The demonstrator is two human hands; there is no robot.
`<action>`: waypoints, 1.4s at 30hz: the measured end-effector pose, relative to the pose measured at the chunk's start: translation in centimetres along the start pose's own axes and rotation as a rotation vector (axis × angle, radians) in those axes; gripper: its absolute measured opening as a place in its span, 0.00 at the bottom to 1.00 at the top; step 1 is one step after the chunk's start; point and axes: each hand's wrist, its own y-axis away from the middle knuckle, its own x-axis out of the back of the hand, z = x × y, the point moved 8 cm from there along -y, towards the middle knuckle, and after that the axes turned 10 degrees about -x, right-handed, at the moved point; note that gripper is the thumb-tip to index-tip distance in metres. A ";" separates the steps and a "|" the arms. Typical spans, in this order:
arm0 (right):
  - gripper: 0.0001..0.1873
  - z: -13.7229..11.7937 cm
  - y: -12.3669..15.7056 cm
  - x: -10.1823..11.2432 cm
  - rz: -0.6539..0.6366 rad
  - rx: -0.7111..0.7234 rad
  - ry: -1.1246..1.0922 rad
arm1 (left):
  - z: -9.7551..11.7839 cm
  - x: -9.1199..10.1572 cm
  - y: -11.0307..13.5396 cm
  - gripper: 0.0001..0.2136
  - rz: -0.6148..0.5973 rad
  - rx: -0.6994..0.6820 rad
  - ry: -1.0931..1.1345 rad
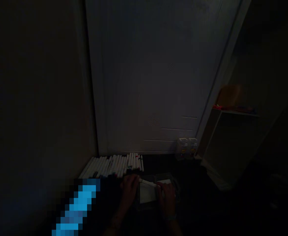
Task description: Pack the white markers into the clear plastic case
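The scene is very dark. A white marker (147,182) spans the gap between my two hands, tilted slightly down to the right. My left hand (129,186) is closed at its left end, and my right hand (167,194) has fingers curled round its right end. Beneath it lies a clear plastic case (146,207) with white pieces (147,194) in its two compartments; I cannot make out what these are. Beyond my left hand, several white markers (109,165) lie side by side in a row, some with dark or coloured bands.
A pale upright panel (153,78) rises behind the markers. Two small clear boxes with labels (183,149) stand at its foot on the right. Farther right is a box-like cabinet (232,147) with an orange object (229,95) on top. A pixelated blue patch covers the lower left.
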 end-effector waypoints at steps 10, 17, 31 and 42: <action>0.15 1.5 0.3 -0.7 -0.032 -0.033 -0.053 | 1.4 0.9 -0.3 0.12 -0.031 0.012 0.027; 0.14 1.8 0.3 -0.9 -0.087 -0.096 -0.148 | 0.4 -0.3 0.0 0.12 -0.049 -0.038 0.000; 0.11 2.1 0.3 -0.9 -0.058 -0.146 -0.171 | -2.4 -0.9 0.1 0.15 0.041 -0.005 0.060; 0.12 1.3 0.2 -1.0 -0.103 -0.077 -0.018 | -2.4 -0.5 -0.2 0.17 0.062 0.031 0.154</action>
